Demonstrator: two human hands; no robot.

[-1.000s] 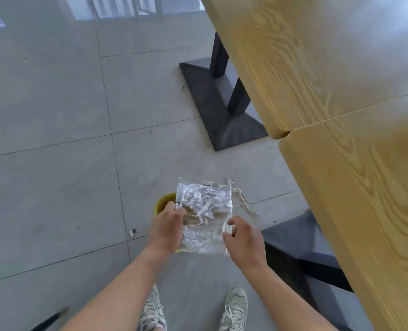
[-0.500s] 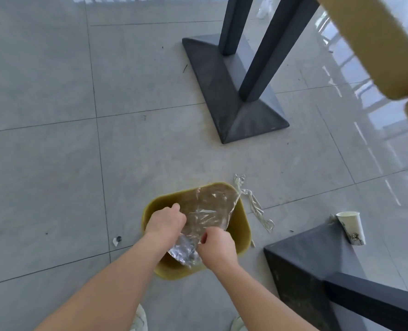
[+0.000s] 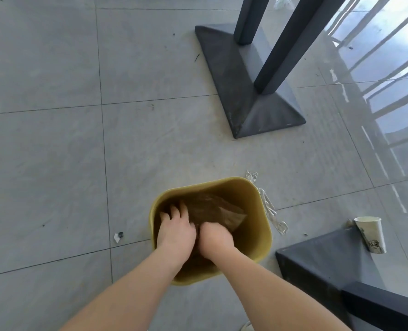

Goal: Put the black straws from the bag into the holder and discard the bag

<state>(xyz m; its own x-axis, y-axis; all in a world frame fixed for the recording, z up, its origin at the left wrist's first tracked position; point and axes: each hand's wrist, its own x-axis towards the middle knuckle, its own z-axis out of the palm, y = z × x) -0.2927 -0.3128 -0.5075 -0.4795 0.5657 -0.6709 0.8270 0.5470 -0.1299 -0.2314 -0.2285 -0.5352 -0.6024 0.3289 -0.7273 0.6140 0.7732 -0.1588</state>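
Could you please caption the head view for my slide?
Both hands, left and right, press the clear bag into the yellow bin.

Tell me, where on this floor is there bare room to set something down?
The widest bare floor lies left of the bin, and the tiles between the bin and the far table base are also free. Right of the bin is crowded: a plastic strip, a paper cup and the near base.

This looks like a café or canteen: a grey tiled floor (image 3: 55, 163), heavy dark metal table bases (image 3: 248, 91), a yellow waste bin (image 3: 262, 225) on the floor, and a paper cup (image 3: 371, 235) lying near it.
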